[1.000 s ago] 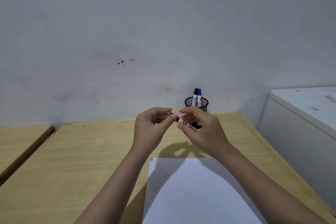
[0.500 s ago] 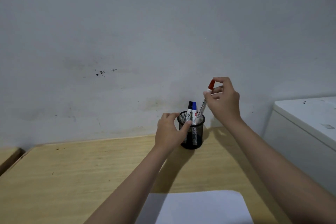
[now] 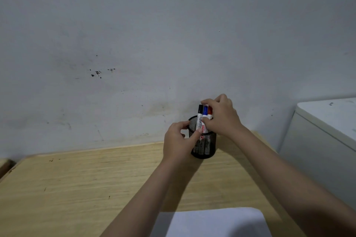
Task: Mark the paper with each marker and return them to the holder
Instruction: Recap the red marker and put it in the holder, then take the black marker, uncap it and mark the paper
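Note:
A black mesh holder [image 3: 204, 147] stands on the wooden desk near the wall. Three capped markers stand in it: black [image 3: 199, 113], blue [image 3: 205, 111] and red [image 3: 210, 111]. My left hand [image 3: 178, 143] grips the holder's left side, with a fingertip on its rim. My right hand [image 3: 221, 115] is over the holder, its fingers around the red marker's top. The white paper [image 3: 212, 222] lies at the desk's near edge, partly under my arms.
The wooden desk [image 3: 77, 184] runs to a grey wall right behind the holder. A white cabinet [image 3: 327, 136] stands to the right of the desk. Another desk's corner [image 3: 3, 163] shows at the far left.
My right hand has lowered the red marker into the holder beside the blue and black ones. My left hand stays on the holder. The view has tilted up a little.

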`<state>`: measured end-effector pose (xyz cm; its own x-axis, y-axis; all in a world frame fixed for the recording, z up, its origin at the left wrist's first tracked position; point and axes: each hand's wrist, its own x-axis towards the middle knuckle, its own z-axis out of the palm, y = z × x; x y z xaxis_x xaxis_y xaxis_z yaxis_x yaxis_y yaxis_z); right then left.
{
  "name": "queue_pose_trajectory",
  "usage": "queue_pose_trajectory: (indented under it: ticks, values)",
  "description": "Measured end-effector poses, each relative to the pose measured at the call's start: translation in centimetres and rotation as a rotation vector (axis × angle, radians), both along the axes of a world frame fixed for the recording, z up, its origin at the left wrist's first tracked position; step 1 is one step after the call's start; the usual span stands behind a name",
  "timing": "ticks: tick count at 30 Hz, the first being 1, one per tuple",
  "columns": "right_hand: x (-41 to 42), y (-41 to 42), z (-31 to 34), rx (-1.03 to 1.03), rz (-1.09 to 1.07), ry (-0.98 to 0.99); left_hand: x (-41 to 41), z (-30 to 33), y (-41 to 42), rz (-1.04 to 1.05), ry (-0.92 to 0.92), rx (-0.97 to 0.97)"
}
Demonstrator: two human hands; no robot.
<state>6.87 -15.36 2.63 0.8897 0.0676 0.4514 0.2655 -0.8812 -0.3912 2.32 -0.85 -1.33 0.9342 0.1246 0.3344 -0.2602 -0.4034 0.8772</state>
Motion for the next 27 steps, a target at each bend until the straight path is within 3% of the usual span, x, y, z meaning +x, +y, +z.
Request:
queue_pose_trajectory:
  ticks: [6, 12, 16, 19, 22, 27]
  values:
    - [-0.4, 0.5, 0.4, 0.018, -0.003, -0.184, -0.1, -0.1, 0.0, 0.015, 0.008, 0.018]
    - [-2.4, 1.0, 1.2, 0.171, 0.212, -0.231, -1.0, -0.1, -0.4, 0.043, 0.042, 0.003]
    - [-4.9, 0.5, 2.8, 0.343, 0.192, -0.454, -3.0, 0.6, -0.6, 0.024, 0.073, -0.157]
    - [-8.9, 0.3, 3.4, 0.525, 0.161, -0.608, -5.7, 1.9, -0.1, -0.087, 0.002, -0.408]
    - [-13.2, 0.9, 1.9, 0.603, 0.187, -0.622, -8.8, 3.3, 0.4, -0.226, -0.06, -0.581]
    - [-19.0, 2.8, -1.5, 0.605, 0.321, -0.56, -13.3, 5.1, 1.2, -0.245, -0.103, -0.612]
